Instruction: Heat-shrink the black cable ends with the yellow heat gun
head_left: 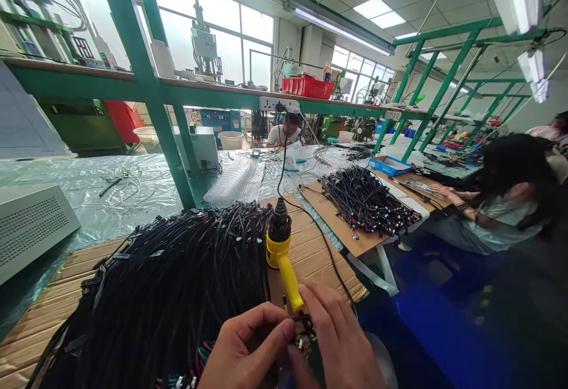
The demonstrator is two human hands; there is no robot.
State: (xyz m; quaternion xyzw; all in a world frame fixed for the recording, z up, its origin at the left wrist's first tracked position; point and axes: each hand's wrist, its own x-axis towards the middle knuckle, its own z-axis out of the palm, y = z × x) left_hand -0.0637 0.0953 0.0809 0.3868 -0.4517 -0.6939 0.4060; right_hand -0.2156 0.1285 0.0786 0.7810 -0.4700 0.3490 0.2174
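My left hand (252, 347) is closed, thumb and forefinger pinched together at the bottom centre. Just above its fingertips a small dark piece sticks up. My right hand (344, 342) curls in from the other side, fingers bent and thumb blurred. Between the hands show a short dark wire (305, 320) and a small white bit (300, 344); what the fingers grip is mostly hidden. Right beyond them stands a yellow heat gun (284, 259), its black nozzle pointing up and its handle towards my hands. On the left lies a big pile of black cables (177, 282) with white connectors.
Flattened cardboard (302, 229) lies under the pile and heat gun. Another cable heap (364, 200) rests on cardboard to the right, near a blue tray (389, 165). A co-worker (510, 200) sits at the right. A green post (171, 140) and grey metal box (35, 229) stand left.
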